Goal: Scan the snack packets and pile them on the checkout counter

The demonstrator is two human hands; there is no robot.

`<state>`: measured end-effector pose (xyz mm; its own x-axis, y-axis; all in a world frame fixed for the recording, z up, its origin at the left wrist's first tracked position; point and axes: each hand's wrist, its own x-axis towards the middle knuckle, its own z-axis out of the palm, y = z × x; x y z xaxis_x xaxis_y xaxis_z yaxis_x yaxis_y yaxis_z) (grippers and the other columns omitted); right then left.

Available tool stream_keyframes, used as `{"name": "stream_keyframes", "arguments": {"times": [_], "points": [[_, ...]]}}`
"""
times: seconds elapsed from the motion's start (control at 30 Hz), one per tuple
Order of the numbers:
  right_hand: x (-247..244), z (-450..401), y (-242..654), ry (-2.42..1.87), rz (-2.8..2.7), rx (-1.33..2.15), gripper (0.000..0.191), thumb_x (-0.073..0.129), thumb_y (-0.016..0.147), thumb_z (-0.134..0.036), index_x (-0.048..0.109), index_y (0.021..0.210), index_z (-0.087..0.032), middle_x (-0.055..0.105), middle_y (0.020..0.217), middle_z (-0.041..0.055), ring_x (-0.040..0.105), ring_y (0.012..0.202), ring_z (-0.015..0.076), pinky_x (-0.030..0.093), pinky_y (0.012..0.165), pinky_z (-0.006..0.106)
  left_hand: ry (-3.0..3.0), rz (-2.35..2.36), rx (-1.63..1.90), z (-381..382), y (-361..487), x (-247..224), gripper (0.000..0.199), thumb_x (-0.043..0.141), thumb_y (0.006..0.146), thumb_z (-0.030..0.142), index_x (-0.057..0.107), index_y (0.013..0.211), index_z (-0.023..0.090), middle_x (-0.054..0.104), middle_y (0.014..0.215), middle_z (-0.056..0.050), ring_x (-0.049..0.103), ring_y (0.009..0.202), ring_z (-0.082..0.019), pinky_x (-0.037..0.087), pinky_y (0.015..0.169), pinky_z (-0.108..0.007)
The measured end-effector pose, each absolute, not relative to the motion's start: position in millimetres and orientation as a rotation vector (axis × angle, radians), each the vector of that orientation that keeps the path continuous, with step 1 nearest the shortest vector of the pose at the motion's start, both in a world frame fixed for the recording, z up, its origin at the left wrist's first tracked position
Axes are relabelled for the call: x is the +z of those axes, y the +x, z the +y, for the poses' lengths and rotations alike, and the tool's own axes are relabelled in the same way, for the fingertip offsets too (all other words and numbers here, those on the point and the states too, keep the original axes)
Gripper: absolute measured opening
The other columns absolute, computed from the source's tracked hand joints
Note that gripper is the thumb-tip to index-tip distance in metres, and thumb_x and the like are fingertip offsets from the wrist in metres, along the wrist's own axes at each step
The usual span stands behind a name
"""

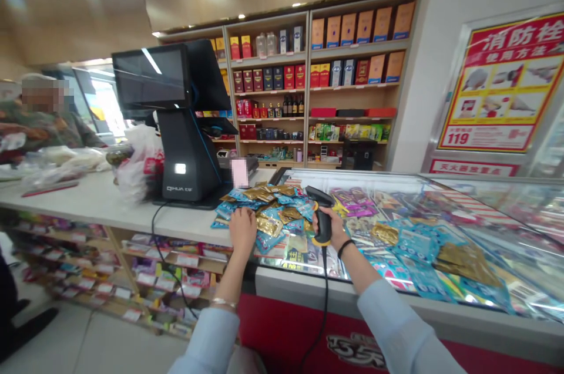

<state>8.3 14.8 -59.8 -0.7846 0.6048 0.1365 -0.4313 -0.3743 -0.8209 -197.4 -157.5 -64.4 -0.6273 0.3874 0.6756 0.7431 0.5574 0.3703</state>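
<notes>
At the right end of the bench, the right hand [335,229] is closed around a black-and-yellow corded barcode scanner [323,222]. The left hand [242,230], grip indeterminate, rests palm-down on blue and gold foil sachets [268,208] heaped across the white bench [88,201] and a glass-topped display freezer [440,198].

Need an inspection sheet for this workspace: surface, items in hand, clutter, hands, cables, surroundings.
Surface: glass-topped display freezer beside a white counter.
Job's things: blue and gold foil packets heaped on the glass.
Clutter: white plastic bags beside a black POS terminal.
Hands: left hand rests on the packets; right hand grips a black-and-yellow barcode scanner.
Cables: scanner's black cord hangs over the freezer front; terminal cable drops off the counter edge.
Surroundings: person beyond the counter; shelves of boxed goods.
</notes>
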Motion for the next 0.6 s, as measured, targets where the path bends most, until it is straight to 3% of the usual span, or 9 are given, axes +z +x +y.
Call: {"name": "stream_keyframes", "arguments": {"times": [0.27,0.4,0.5,0.6], "points": [[-62,19,11,-0.284,-1.039,2.161,0.019,0.062,0.068,-0.036,0.057,0.067,-0.018,0.056,0.049,-0.0020,0.049,0.036,0.0108,0.042,0.035,0.021,-0.694,-2.530,-0.566,-158,-184,-58,0.055,0.050,0.078,0.059,0.065,0.091,0.007,0.062,0.104,-0.026,0.052,0.106,-0.040,0.039,0.085,-0.048],[-62,17,14,-0.278,-0.982,2.167,0.019,0.062,0.067,-0.036,0.057,0.065,-0.018,0.055,0.048,-0.0017,0.049,0.036,0.0102,0.041,0.035,0.021,-0.675,-2.582,-0.578,-151,-182,-58,0.061,0.057,0.072,0.062,0.063,0.097,0.006,0.061,0.109,-0.028,0.051,0.112,-0.041,0.039,0.087,-0.048],[-61,16,16,-0.267,-0.967,2.172,0.021,0.062,0.067,-0.037,0.055,0.063,-0.018,0.054,0.048,-0.0017,0.048,0.036,0.0102,0.040,0.035,0.021,-0.694,-2.718,-0.715,-150,-186,-55,0.061,0.065,0.066,0.059,0.060,0.101,0.009,0.065,0.106,-0.025,0.058,0.107,-0.038,0.043,0.084,-0.043],[-59,15,16,-0.262,-0.961,2.153,0.022,0.063,0.068,-0.038,0.054,0.062,-0.018,0.054,0.048,-0.0019,0.048,0.036,0.0102,0.040,0.034,0.021,-0.876,-2.820,-0.985,-149,-196,-50,0.048,0.068,0.065,0.053,0.061,0.093,0.015,0.071,0.093,-0.017,0.066,0.092,-0.031,0.047,0.074,-0.035]]}}
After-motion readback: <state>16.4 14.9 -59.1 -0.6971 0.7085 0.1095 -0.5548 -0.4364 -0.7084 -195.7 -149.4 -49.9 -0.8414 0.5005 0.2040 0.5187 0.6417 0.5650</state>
